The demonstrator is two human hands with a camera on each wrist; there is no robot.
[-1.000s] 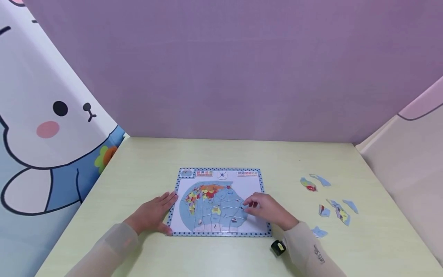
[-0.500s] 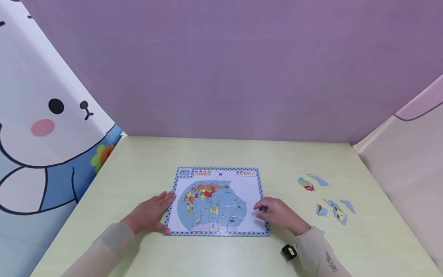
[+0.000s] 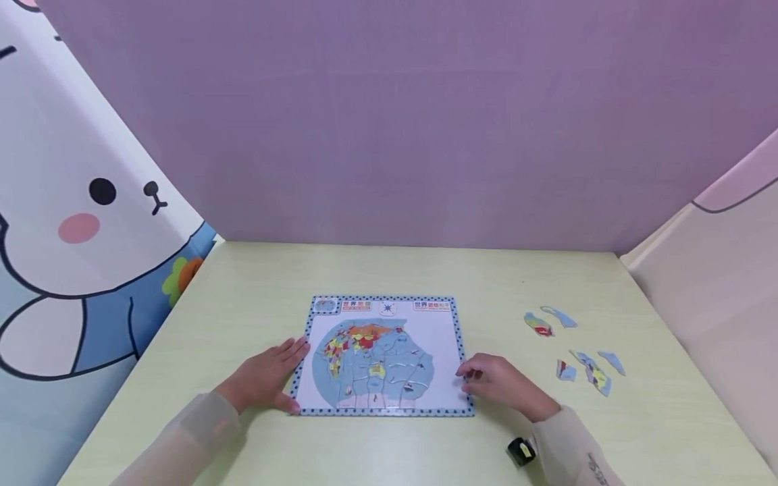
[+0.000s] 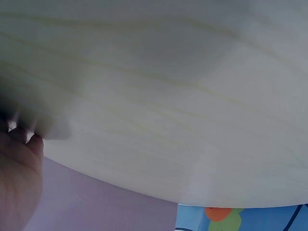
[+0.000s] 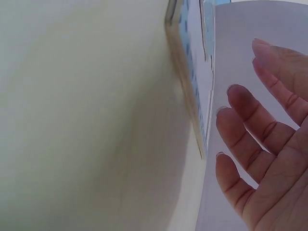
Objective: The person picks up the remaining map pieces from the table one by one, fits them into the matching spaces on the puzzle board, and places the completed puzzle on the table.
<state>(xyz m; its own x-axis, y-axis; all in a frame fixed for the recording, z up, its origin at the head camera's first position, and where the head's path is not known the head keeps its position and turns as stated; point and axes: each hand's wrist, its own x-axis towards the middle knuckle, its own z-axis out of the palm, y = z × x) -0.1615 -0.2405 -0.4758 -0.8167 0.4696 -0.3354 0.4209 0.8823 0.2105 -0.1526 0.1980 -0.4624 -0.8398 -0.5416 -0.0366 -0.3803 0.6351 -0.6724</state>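
Observation:
A world-map jigsaw board (image 3: 434, 341) with a blue dotted border lies flat on the table. Joined pieces form the map (image 3: 389, 378) on it, with a bare white area at its right. My left hand (image 3: 263, 379) rests with straight fingers along the board's left edge; in the left wrist view only part of that hand (image 4: 19, 173) shows, at the lower left. Over the board's right edge hovers my right hand (image 3: 510, 388), its fingers loosely bent. The right wrist view shows those fingers (image 5: 245, 130) apart, with nothing between them.
Several loose puzzle pieces lie right of the board, including a green-and-red one (image 3: 539, 325), a blue one (image 3: 560, 317) and a yellow-and-blue one (image 3: 594, 374). A small black object (image 3: 521, 451) is at the right sleeve. A purple backdrop (image 3: 389, 135) stands behind the table.
My right hand has drawn back to the right, from the map's right side to the board's right edge. It now covers one loose blue piece. My left hand stays put.

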